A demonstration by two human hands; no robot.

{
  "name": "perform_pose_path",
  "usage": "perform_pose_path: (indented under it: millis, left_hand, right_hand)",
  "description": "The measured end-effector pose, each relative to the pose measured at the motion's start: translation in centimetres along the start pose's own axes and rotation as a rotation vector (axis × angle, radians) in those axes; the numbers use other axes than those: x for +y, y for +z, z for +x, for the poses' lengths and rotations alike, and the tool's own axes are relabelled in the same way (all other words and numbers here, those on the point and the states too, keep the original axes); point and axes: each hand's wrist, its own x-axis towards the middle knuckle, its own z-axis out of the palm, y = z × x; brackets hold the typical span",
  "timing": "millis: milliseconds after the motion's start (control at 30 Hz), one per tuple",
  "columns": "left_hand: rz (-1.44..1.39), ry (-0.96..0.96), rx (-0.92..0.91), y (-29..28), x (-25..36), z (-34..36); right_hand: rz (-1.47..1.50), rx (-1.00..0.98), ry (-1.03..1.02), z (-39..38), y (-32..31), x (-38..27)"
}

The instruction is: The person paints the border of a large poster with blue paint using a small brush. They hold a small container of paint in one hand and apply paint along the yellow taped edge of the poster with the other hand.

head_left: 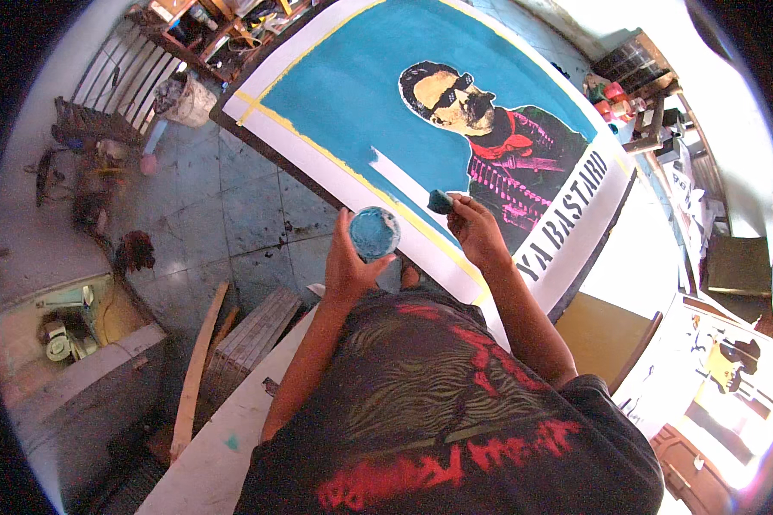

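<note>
I'm watching the left hand (349, 268) curling its fingers around a paint cup (374, 233); the right hand's fingers (462, 209) are pinching a teal sponge (441, 202) above the painted poster (335, 90).

A cluttered painting workshop, shown by a large portrait (335, 94) with a blue background and yellow border, a cup (374, 234) of blue paint and what looks like a sponge (440, 202), a grimy bucket (186, 101), loose wooden boards (199, 369), and a tiled floor (185, 215) with dark stains.

The short-sleeved black T-shirt (464, 408) bears prints — red lettering (448, 469) and wavy olive lines (429, 369).
</note>
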Motion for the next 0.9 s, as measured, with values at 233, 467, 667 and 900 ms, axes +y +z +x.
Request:
perform_pose_path:
  millis: [233, 467, 667, 900]
  left_hand:
    - [0.104, -0.168, 0.052, -1.7, -2.3, -3.6]
    - [0.001, -0.314, 0.098, -2.4, -3.2, -6.1]
    - [0.118, -0.315, 0.131, -3.1, -2.2, -6.7]
    - [0.137, -0.367, 0.185, -3.7, -1.9, -7.2]
  right_hand:
    - [-0.111, 0.144, 0.116, 3.3, -2.4, 1.4]
    - [-1.18, -0.132, -0.253, 7.7, 0.9, 1.1]
    - [-1.447, -0.402, -0.636, 10.9, 1.0, 2.4]
    - [-1.531, -0.534, -0.773, 13.6, 2.1, 3.3]
